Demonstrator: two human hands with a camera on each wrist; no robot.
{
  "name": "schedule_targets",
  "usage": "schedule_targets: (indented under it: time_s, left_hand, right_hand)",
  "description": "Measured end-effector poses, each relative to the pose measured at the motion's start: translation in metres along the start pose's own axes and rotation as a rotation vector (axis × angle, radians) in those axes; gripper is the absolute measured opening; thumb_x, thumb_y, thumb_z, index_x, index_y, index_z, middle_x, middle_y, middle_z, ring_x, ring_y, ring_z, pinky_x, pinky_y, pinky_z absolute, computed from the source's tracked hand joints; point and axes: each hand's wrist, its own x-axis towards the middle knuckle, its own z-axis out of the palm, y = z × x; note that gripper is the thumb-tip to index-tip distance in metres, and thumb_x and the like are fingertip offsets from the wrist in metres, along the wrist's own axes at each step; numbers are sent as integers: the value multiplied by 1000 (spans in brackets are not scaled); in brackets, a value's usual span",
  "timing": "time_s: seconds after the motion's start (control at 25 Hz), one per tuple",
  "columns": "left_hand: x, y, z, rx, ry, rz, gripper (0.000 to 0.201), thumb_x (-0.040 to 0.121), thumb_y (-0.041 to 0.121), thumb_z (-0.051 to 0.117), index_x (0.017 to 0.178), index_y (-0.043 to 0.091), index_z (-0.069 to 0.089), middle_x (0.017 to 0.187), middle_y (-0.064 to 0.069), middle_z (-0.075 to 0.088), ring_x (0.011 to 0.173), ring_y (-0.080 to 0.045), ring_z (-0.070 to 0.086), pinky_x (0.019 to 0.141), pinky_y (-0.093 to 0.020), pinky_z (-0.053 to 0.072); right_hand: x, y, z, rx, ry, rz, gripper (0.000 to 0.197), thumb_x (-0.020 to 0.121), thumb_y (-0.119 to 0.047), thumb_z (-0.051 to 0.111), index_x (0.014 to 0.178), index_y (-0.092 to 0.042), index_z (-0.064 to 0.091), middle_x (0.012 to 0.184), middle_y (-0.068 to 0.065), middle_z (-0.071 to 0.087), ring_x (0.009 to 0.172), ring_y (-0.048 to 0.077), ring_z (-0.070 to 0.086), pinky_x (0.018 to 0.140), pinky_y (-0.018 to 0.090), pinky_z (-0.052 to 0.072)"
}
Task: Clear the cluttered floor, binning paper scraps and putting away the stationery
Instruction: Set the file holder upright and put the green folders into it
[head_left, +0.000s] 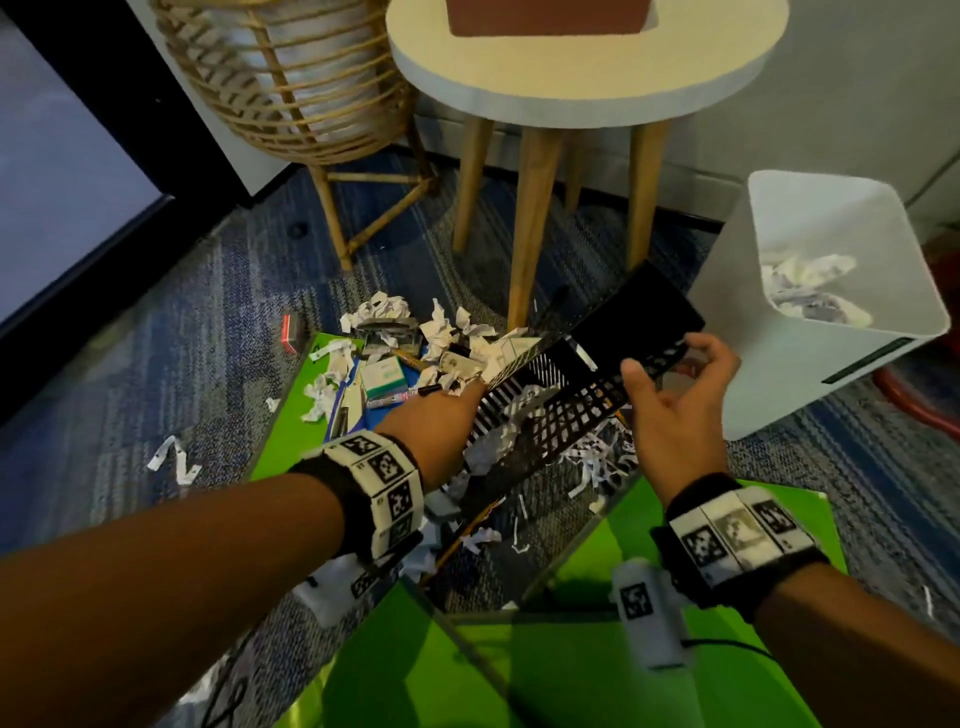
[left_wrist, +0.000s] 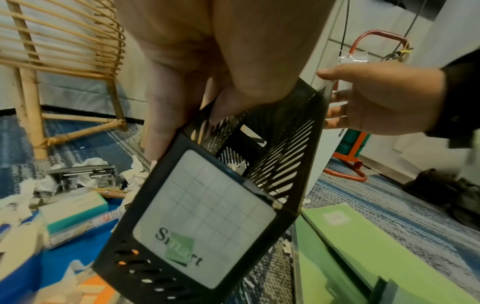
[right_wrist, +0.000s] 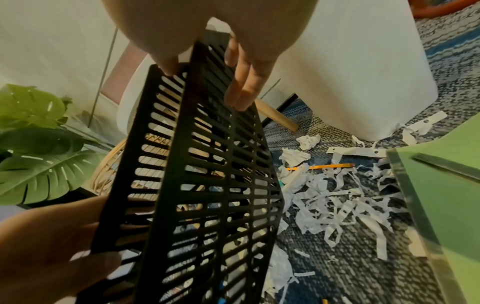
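A black slotted file holder (head_left: 597, 374) hangs tilted above the floor between both hands. My left hand (head_left: 457, 410) grips its near end, fingers curled over the edge by the "Smart" label (left_wrist: 205, 218). My right hand (head_left: 675, 384) pinches the far end, with the thumb on one wall and the fingers (right_wrist: 244, 92) on the other. Crumpled paper scraps (head_left: 457, 332) and shredded strips (right_wrist: 332, 201) lie on the carpet below. A hole punch (head_left: 387, 335), a small box (head_left: 383, 376), a marker (head_left: 395, 399) and a pencil (right_wrist: 319, 167) lie among them. The white bin (head_left: 831, 384) on the right holds paper (head_left: 810, 291).
Green folders (head_left: 571, 654) lie on the carpet under my arms. A round white side table (head_left: 587, 98) on wooden legs stands ahead, with a rattan stand (head_left: 291, 104) to its left. A small red item (head_left: 291, 332) lies on the carpet at the left.
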Motion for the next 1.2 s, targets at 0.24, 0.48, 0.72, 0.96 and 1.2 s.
schedule_targets:
  time_s: [0.24, 0.48, 0.72, 0.96, 1.2]
  left_hand:
    - [-43, -13, -39, -98, 5, 53, 63, 94, 15, 53, 147, 15, 18, 114, -17, 60, 99, -34, 58, 73, -36, 42]
    - [-81, -57, -17, -369, 58, 170, 56, 96, 20, 49, 147, 20, 26, 135, -12, 53, 117, -31, 52, 90, -33, 43]
    - [-83, -85, -47, -468, 76, 187, 33, 94, 36, 51, 125, 22, 50, 105, -3, 69, 96, -24, 63, 82, -36, 52]
    - [-59, -51, -46, -624, 29, 142, 27, 91, 39, 56, 108, 18, 50, 89, -7, 66, 82, -27, 63, 71, -39, 54]
    - [-43, 14, 11, -639, -42, 41, 33, 95, 40, 51, 118, 16, 56, 87, -12, 67, 75, -31, 63, 69, -44, 55]
  right_hand:
    - [22, -61, 20, 23, 43, 69, 45, 95, -25, 52, 136, -26, 35, 96, -13, 58, 85, 7, 60, 86, 32, 49]
    - [1, -110, 60, -216, 1, 14, 44, 91, -3, 47, 131, -19, 43, 74, -5, 40, 58, 8, 39, 54, 17, 38]
    - [-4, -175, 82, -349, -94, -49, 47, 82, -14, 51, 118, -44, 48, 93, 9, 66, 81, 25, 64, 77, 49, 55]
    - [25, -195, 87, -514, -230, -99, 44, 82, -16, 50, 113, -47, 50, 91, 6, 68, 77, 30, 65, 68, 51, 56]
    - [5, -115, 23, -573, -217, -158, 46, 78, -9, 47, 120, -26, 52, 109, 6, 64, 97, 25, 60, 87, 42, 50]
